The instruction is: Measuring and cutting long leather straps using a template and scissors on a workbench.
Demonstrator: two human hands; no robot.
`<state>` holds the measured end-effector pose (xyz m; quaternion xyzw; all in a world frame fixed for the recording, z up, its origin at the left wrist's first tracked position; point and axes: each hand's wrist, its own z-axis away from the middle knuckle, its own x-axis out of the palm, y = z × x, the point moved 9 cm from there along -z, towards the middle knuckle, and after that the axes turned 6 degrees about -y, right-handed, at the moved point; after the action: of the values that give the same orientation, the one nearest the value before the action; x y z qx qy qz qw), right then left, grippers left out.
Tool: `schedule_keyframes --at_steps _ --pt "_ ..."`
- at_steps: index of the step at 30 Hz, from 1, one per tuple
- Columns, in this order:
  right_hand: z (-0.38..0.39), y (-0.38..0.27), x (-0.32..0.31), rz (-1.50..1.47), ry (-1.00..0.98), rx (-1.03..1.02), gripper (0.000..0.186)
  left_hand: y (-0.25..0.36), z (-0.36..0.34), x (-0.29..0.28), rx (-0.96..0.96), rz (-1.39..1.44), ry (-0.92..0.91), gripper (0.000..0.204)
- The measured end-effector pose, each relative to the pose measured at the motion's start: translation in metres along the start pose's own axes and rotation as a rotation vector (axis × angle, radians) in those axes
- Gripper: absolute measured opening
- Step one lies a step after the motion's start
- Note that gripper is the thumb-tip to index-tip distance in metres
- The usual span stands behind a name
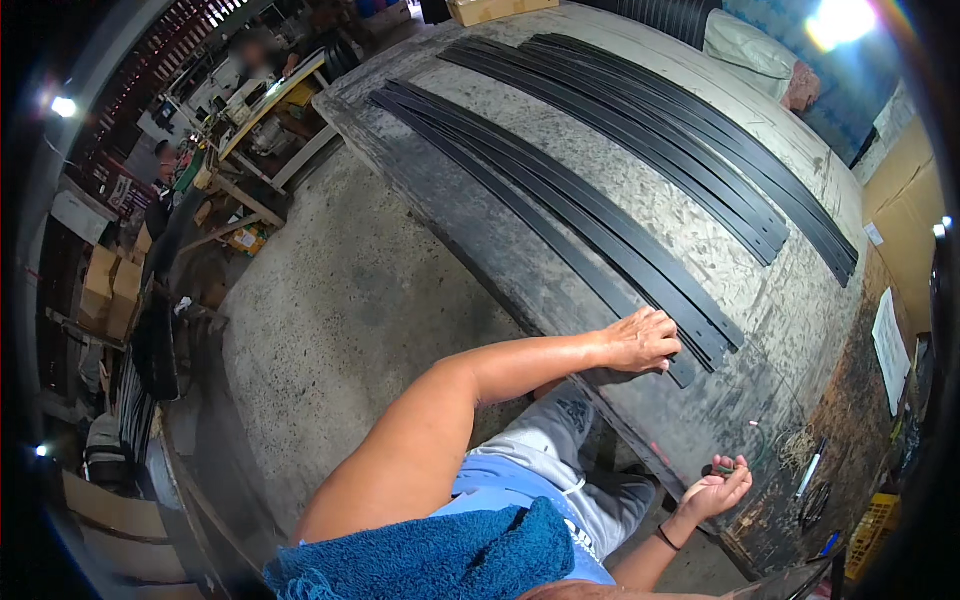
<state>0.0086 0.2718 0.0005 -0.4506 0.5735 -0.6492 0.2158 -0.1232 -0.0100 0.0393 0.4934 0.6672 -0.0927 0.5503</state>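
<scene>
Left hand (645, 340) grasps a black strip (575, 253) along the table's (770, 395) near edge; right hand (716, 492) half-curled, contents unclear; strip best kept flat.

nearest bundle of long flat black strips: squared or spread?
Spread: grey worn tabletop shows between the front black strip and its neighbours.

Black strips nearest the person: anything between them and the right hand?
Nothing visible: only tabletop lies between the right hand and the black strips' near ends. The left hand is at those ends, off to the left.
</scene>
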Motion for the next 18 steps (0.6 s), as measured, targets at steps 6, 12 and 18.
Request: schedule_keyframes --at_steps 6,12,18 --pt "-0.005 -0.006 0.007 0.091 0.110 0.091 0.024 0.007 -0.005 -0.015 -0.003 -0.040 -0.028 0.034" --pt "-0.007 0.005 -0.002 -0.058 0.088 -0.005 0.013 0.000 -0.005 -0.010 0.012 0.011 0.043 0.032" --pt "-0.005 0.006 -0.011 -0.088 0.067 -0.164 0.017 0.000 0.001 0.002 0.001 -0.112 0.008 0.041"
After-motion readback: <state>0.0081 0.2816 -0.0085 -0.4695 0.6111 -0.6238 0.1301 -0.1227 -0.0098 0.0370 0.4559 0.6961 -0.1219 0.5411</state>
